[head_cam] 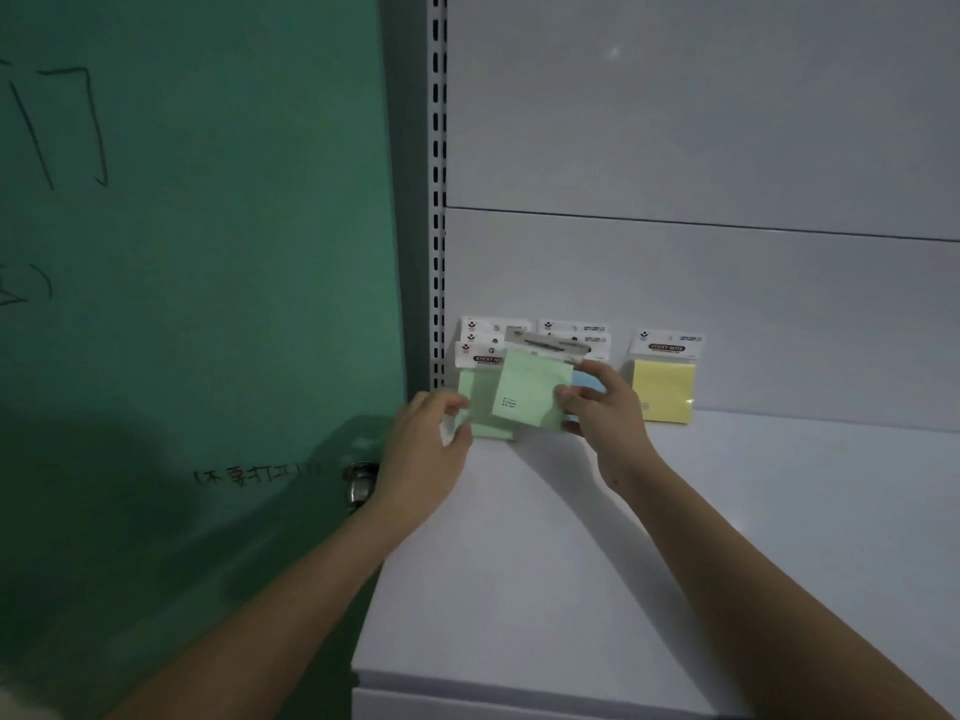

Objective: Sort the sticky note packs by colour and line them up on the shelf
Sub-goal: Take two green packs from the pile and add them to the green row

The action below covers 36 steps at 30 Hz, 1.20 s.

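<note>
Against the back panel of the white shelf [727, 511] stand sticky note packs. A row of green packs [480, 392] leans at the far left. My right hand [605, 402] grips a green pack [532, 389], back side facing me, tilted in front of that row. My left hand [431, 444] touches the lower left corner of the front green pack in the row. Blue packs [584, 379] stand behind my right hand, mostly hidden. A yellow pack [664, 388] stands alone further right.
A green door [208, 252] with black writing and a metal knob [358, 483] is at the left. A slotted upright [439, 200] borders the shelf on that side. Bare shelf surface stretches right of the yellow pack and toward the front edge.
</note>
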{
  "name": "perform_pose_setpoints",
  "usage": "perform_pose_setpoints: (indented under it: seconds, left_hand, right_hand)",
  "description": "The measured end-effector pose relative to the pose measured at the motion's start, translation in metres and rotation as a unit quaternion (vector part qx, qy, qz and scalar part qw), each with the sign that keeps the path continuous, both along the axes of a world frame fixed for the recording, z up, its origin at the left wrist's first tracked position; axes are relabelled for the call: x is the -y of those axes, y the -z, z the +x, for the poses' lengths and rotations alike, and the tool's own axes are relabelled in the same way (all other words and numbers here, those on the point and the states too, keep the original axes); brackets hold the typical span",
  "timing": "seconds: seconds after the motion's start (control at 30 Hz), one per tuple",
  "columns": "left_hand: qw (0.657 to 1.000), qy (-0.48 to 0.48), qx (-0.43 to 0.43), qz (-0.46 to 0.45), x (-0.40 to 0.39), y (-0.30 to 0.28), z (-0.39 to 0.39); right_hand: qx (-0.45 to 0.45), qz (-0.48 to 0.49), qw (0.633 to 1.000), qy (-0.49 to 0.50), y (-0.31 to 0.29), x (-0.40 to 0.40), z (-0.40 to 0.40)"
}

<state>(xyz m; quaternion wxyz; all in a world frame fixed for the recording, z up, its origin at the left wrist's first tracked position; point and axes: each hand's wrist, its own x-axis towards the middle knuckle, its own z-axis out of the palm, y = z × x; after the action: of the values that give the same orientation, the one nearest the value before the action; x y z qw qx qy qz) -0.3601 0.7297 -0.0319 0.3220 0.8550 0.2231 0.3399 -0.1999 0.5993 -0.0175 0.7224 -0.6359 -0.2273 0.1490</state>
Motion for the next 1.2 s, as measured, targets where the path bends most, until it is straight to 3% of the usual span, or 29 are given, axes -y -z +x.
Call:
perform_pose_setpoints:
  seconds: [0.13, 0.3, 0.43, 0.77, 1.0, 1.2]
  left_hand:
    - [0.98, 0.131, -0.112, 0.096, 0.024, 0.01, -0.037]
    - [0.942, 0.162, -0.208, 0.208, 0.035, 0.018, -0.046]
    - [0.936, 0.162, -0.226, 0.215, 0.035, 0.021, -0.045]
    - [0.931, 0.168, -0.247, 0.208, 0.036, 0.022, -0.046]
    - [0.929, 0.174, -0.251, 0.21, 0.037, 0.019, -0.045]
    - [0.93, 0.18, -0.242, 0.21, 0.035, 0.022, -0.045]
  right_hand:
    - [0.008, -0.047, 0.998, -0.027, 0.002, -0.013, -0.015]
    - [0.092, -0.121, 0.988, -0.012, 0.01, -0.023, -0.025]
    - [0.2, -0.167, 0.964, 0.044, 0.014, -0.025, -0.025]
    - [0.27, -0.181, 0.942, 0.079, 0.027, -0.036, -0.033]
    - [0.288, -0.206, 0.932, 0.081, 0.026, -0.033, -0.036]
    - [0.218, -0.184, 0.951, 0.117, 0.022, -0.024, -0.041]
